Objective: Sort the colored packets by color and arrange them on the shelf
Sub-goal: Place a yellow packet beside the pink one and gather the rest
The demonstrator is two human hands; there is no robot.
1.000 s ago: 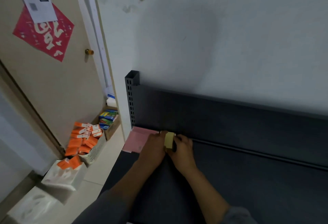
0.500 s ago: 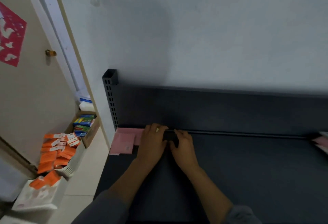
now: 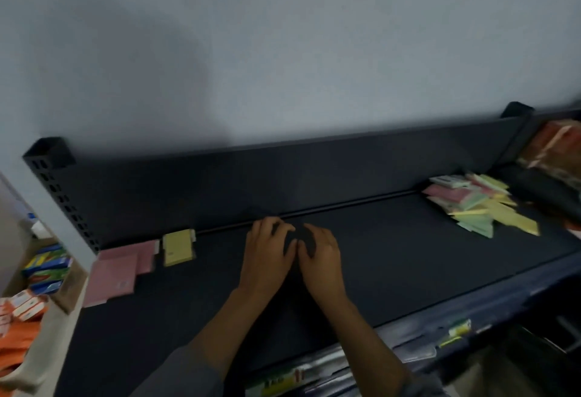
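On the dark shelf (image 3: 393, 255), pink packets (image 3: 121, 266) lie stacked at the far left, overhanging the end. A yellow packet stack (image 3: 177, 246) stands just to their right against the back rail. My left hand (image 3: 267, 258) and my right hand (image 3: 320, 257) hover side by side over the middle of the shelf, fingers loosely bent, holding nothing. A mixed heap of pink, green and yellow packets (image 3: 474, 205) lies at the right end.
Orange and brown packaged goods (image 3: 553, 148) fill the neighbouring shelf at the right. Left of the shelf post (image 3: 59, 198), boxes with blue-green cartons (image 3: 47, 268) and orange packets (image 3: 19, 327) sit on the floor. Price tags line the shelf's front edge (image 3: 456, 330).
My hands set the yellow packets down beside the pink stack and moved right to the shelf's middle. The view swung right, bringing the mixed heap into sight.
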